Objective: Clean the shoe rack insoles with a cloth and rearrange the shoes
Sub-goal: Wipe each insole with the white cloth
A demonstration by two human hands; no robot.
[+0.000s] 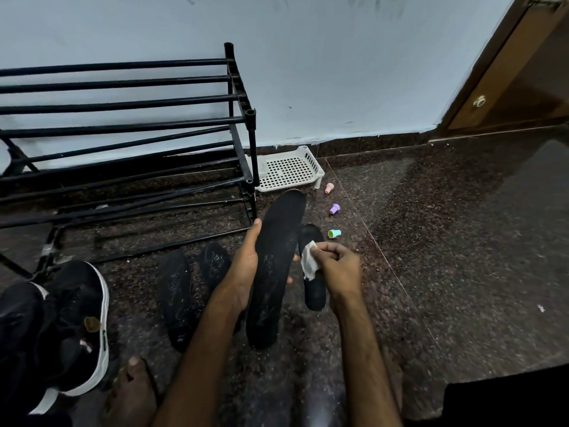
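My left hand (244,266) grips a long black insole (277,257) from beneath, thumb along its left edge, and holds it raised above the floor. My right hand (338,266) pinches a small white cloth (308,261) right beside the insole's right edge. Three more black insoles lie on the floor: two (177,300) (214,261) left of my forearm and one (314,294) under my right hand. A black shoe with a white sole (89,322) sits at the lower left. The black metal shoe rack (129,143) stands bare against the wall.
A white perforated plastic tray (289,171) lies beside the rack's right post. Pink (329,188), purple (334,208) and teal-yellow (334,233) caps are scattered on the dark granite floor. A wooden door (520,72) is at the right. My bare foot (135,392) is at the bottom.
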